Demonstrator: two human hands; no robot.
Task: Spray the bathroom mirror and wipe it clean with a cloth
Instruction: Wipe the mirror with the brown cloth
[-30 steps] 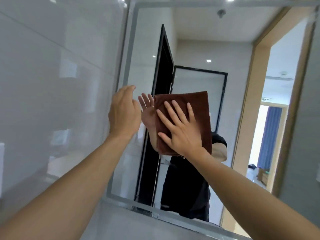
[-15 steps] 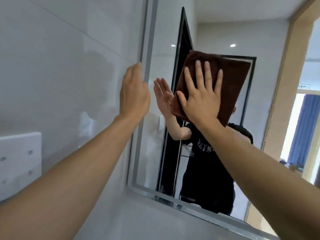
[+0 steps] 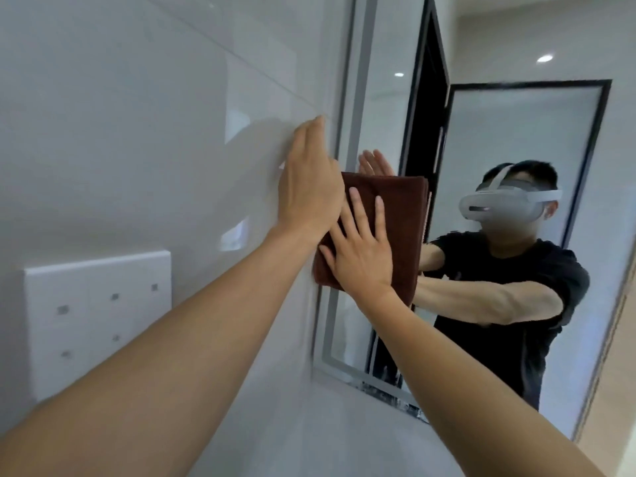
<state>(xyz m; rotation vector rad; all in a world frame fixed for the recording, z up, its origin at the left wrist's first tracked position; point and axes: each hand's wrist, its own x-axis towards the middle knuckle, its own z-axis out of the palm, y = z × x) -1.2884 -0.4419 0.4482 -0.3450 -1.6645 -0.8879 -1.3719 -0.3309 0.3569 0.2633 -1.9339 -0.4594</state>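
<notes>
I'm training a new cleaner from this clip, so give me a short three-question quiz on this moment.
1. True or false: the right hand presses the brown cloth flat with straight fingers.
2. Where does the left hand rest? A) the tiled wall beside the mirror B) the cloth C) the white switch panel
3. Fill in: the cloth sits near the mirror's ____ edge.

Key: 1 true; 2 A; 3 left.

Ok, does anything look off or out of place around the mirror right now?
Nothing stands out. The right hand presses the folded brown cloth flat near the mirror's left edge; the left hand is raised by the tiled wall. No cracks, spills or drips show, though motion blur hides fine streaks.
</notes>
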